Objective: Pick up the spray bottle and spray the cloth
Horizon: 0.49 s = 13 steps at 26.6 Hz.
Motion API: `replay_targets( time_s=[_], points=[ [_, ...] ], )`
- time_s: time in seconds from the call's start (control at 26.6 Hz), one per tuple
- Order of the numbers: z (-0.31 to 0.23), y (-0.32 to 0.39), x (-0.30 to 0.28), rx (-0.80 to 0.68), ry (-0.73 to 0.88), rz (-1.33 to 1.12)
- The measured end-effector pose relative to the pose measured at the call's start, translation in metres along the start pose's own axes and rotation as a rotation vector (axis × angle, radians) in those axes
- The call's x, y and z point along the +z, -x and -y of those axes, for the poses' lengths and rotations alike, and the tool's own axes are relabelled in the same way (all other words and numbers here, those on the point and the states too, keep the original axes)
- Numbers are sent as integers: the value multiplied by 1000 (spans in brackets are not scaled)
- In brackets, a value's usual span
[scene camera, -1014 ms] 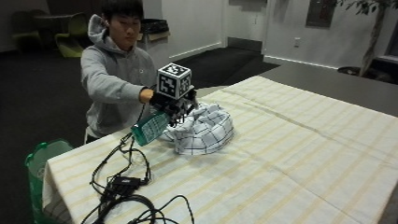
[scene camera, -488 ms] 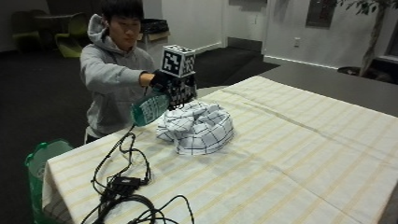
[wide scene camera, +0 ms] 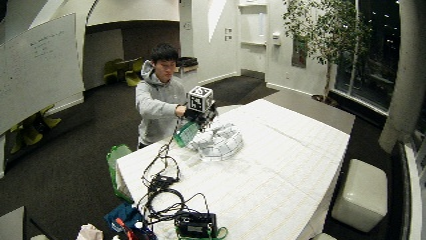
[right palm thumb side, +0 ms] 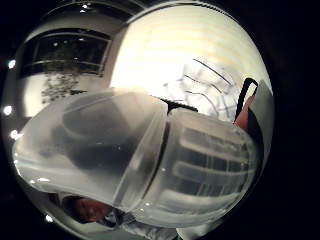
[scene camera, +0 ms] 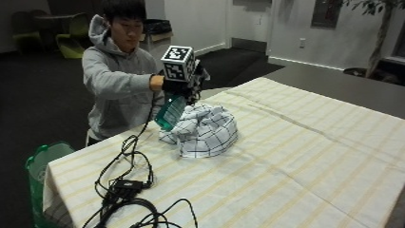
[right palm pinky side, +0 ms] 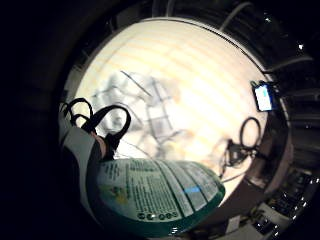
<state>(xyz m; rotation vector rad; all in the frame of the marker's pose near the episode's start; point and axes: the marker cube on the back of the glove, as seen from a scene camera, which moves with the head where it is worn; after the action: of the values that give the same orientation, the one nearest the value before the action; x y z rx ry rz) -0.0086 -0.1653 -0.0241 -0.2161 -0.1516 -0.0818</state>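
Observation:
In the outside view my gloved right hand (scene camera: pixel 180 85) grips the neck of a green spray bottle (scene camera: pixel 169 110) and holds it tilted in the air, just over the near edge of the cloth (scene camera: pixel 204 129). The cloth is white with a dark check and lies crumpled on the striped tablecloth (scene camera: pixel 303 156). The wide outside view shows the same hand (wide scene camera: pixel 200 112), bottle (wide scene camera: pixel 185 134) and cloth (wide scene camera: pixel 216 142). The bottle's printed label (right palm pinky side: pixel 160 197) shows in the little finger side view, with the cloth (right palm pinky side: pixel 145 110) below. The clear sprayer head (right palm thumb side: pixel 140 155) fills the thumb side view, and the cloth (right palm thumb side: pixel 210 85) lies beyond it.
Black cables and a small black box (scene camera: pixel 126 186) lie on the table's near left corner. A green bag (scene camera: pixel 43 159) stands on the floor by that corner. A dark table (scene camera: pixel 329 83) adjoins the far side. Striped tablecloth stretches to the right of the cloth.
My hand has lifted the bottle and carried it a little to the right, closer over the cloth. The cloth has stayed where it was.

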Motion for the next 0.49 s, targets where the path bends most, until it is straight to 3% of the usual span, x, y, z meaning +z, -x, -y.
replay_targets(
  time_s=[0.26, 0.49],
  points=[
    [25, 73, -30, -137, -241, 441],
    [78, 135, 2, -156, -455, 803]
  ],
)
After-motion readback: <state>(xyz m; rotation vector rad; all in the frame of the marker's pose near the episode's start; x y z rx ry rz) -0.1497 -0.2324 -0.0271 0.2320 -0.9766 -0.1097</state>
